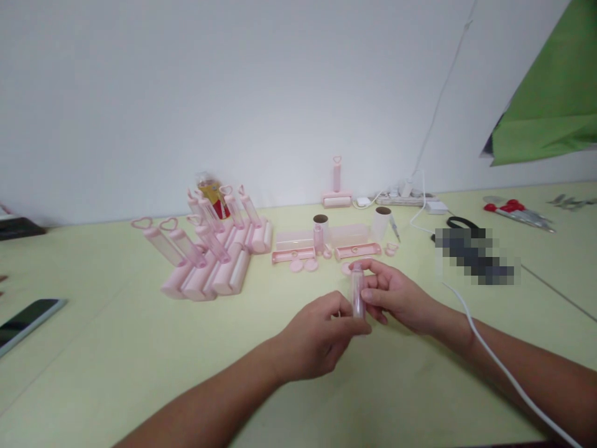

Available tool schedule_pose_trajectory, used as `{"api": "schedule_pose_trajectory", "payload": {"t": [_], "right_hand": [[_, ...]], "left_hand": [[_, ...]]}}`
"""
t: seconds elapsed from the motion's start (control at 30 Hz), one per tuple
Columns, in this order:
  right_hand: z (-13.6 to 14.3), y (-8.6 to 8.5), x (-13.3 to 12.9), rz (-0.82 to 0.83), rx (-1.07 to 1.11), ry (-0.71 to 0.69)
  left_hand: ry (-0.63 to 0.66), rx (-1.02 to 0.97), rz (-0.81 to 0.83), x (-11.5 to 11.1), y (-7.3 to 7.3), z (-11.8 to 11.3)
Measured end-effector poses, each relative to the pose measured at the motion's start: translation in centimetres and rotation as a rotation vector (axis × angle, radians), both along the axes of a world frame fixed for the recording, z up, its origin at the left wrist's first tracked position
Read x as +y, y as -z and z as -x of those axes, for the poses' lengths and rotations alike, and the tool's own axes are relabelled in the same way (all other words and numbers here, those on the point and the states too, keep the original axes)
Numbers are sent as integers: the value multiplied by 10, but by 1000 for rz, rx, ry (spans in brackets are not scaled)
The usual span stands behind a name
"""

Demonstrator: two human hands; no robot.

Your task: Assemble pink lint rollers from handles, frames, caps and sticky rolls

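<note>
Between my two hands stands a clear pinkish plastic handle tube [357, 292], held upright above the table. My left hand [321, 333] closes on its lower end with thumb and fingers. On its upper part, my right hand [394, 289] grips from the right, the index finger at the top. Just behind lie pink roller housing halves [293, 256], [358, 251] with heart cutouts, pink round caps [311, 265] and small pink heart-loop pieces [390, 249]. Another clear handle tube [318, 240] stands among them, near two paper-core rolls [320, 223], [381, 224].
Several assembled pink lint rollers [209, 267] lie grouped at left; one more [337, 193] stands by the wall. A phone [28, 320] rests far left. At right are a power strip [403, 198], red-handled scissors [517, 213], and a white cable [485, 348] crossing over my right forearm.
</note>
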State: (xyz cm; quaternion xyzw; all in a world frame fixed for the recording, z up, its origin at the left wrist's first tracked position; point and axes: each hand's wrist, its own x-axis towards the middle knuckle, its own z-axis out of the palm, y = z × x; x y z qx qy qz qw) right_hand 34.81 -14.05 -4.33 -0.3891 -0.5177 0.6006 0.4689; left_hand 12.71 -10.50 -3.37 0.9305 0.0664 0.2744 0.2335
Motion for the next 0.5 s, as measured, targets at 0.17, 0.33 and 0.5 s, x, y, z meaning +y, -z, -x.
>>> {"api": "schedule_pose_trajectory", "payload": {"t": [0.17, 0.33, 0.5], "right_hand": [[1, -6, -1, -70, -16, 50], [2, -2, -4, -121, -128, 41], [-2, -3, -3, -246, -333, 82]], "left_hand": [[18, 85, 23, 5, 4, -3], [-8, 127, 55, 8, 7, -3], [0, 157, 83, 10, 5, -3]]}}
